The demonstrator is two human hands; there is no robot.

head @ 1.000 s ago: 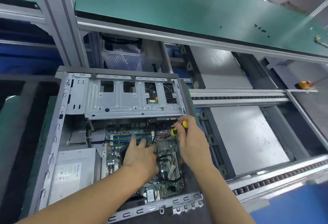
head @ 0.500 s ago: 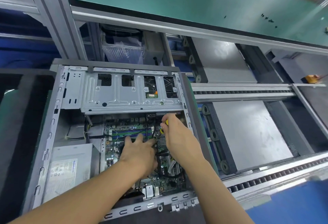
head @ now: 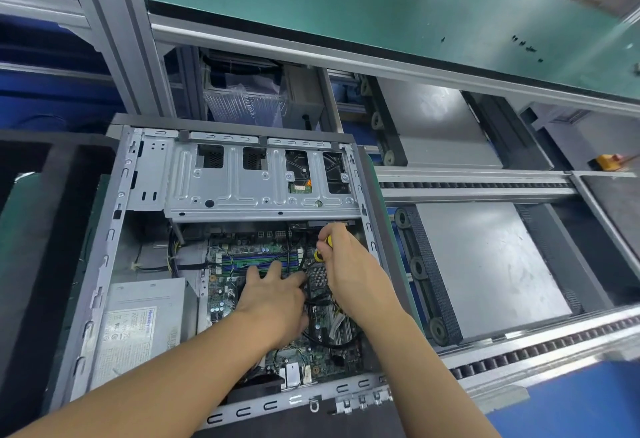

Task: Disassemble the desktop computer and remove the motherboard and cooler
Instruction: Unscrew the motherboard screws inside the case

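Note:
An open desktop case [head: 114,250] lies on its side in front of me. Inside it the green motherboard [head: 242,254] shows blue and green memory slots and a small finned heatsink [head: 318,276]. My left hand [head: 273,295] rests flat on the board's middle, fingers spread, hiding what lies beneath it. My right hand [head: 349,271] grips a yellow-and-black screwdriver [head: 322,248], tip pointing down near the board's upper right corner, under the drive cage [head: 256,188]. Black cables [head: 329,342] loop across the board's lower right.
A grey power supply [head: 138,330] fills the case's lower left. Right of the case run conveyor rails with rollers [head: 419,267] and grey pallet plates [head: 485,264]. A green-topped shelf [head: 346,1] spans above on aluminium posts. Black foam [head: 41,229] sits at the left.
My right hand with the screwdriver shifted left and farther in, toward the board's upper right corner. My left hand stays on the board. The view has tilted slightly.

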